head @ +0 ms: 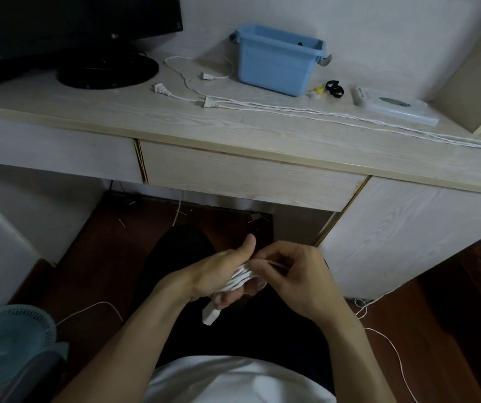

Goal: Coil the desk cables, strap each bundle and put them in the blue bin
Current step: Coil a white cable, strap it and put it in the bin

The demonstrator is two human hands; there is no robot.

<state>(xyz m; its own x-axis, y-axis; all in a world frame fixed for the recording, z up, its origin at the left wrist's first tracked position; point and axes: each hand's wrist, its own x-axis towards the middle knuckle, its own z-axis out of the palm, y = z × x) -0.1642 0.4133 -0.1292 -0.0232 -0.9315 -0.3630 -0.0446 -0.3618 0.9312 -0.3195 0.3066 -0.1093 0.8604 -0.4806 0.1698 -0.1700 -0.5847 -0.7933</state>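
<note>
On desk (233, 126), blue bin (277, 61) holds something dark, barely visible.

Both bare arms reach in from the bottom of the frame and meet low in the middle. The left hand (218, 274) is turned palm up, thumb pointing up, fingers curled round a bundle of thin white cable (240, 279). The right hand (294, 274) is beside it, fingertips pinching one strand.
</note>
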